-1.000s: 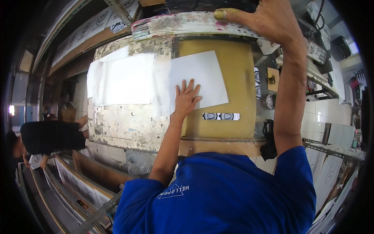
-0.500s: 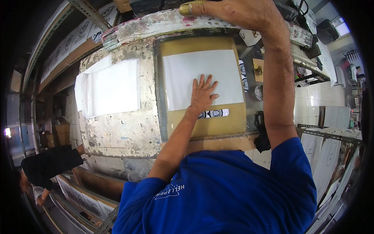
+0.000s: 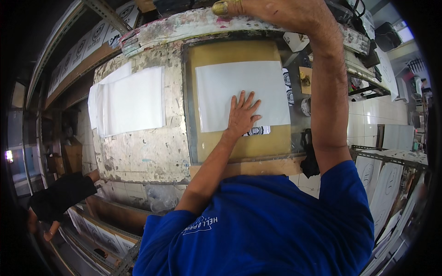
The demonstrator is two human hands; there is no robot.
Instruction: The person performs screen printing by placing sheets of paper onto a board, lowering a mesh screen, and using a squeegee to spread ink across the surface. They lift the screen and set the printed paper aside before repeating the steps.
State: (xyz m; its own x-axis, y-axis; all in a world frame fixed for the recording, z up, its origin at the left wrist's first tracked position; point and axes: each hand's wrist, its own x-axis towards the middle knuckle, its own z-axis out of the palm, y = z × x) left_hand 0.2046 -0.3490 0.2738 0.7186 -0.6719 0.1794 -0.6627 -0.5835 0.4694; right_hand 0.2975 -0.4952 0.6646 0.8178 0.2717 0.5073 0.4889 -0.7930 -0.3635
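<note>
A plain white sheet (image 3: 221,89) lies on a yellowish flat panel (image 3: 221,147). My left hand (image 3: 243,114) presses flat on the sheet's lower middle, fingers spread. Below the sheet's near edge shows part of a black-and-white printed strip (image 3: 259,130); the sheet and my hand cover the rest. At the top, my right hand (image 3: 281,13) is raised over a paint-stained white bar (image 3: 179,28). Its gold-stained thumb lies against the bar's front, while the other fingers are out of the picture.
More white sheets (image 3: 131,103) lie on the stained tabletop (image 3: 142,158) to the left. Past the panel's right side are another printed strip (image 3: 287,87) and a dark cloth (image 3: 309,156). Shelving (image 3: 78,66) stands far left. A person in black (image 3: 62,195) is at lower left.
The white sheet under my left hand has shifted slightly right and nearer me, and less of the near printed strip shows. My right hand stays at the bar.
</note>
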